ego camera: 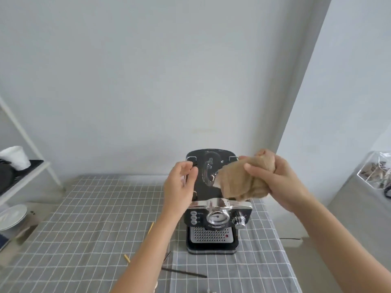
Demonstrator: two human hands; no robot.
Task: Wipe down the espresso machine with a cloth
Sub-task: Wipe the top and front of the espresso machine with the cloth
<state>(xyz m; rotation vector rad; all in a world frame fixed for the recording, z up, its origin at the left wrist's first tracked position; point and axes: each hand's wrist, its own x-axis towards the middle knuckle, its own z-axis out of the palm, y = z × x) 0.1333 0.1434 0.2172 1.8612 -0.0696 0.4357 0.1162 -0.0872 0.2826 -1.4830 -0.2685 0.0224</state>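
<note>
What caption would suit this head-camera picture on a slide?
Right hand holds a bunched tan cloth over a black espresso machine; left hand open beside it.

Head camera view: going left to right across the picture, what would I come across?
White cup on the shelf → stacked plates → yellow stick → left hand → espresso machine → brown cloth → right hand → clear box.

A grey checked tablecloth (88, 218) covered the table. On it lay two yellow sticks (150, 227) and a dark rod (184, 271). Left of the cloth stood a white shelf (25, 176) — stacked plates (12, 215) beneath. Right of it — a clear box (374, 172).
</note>
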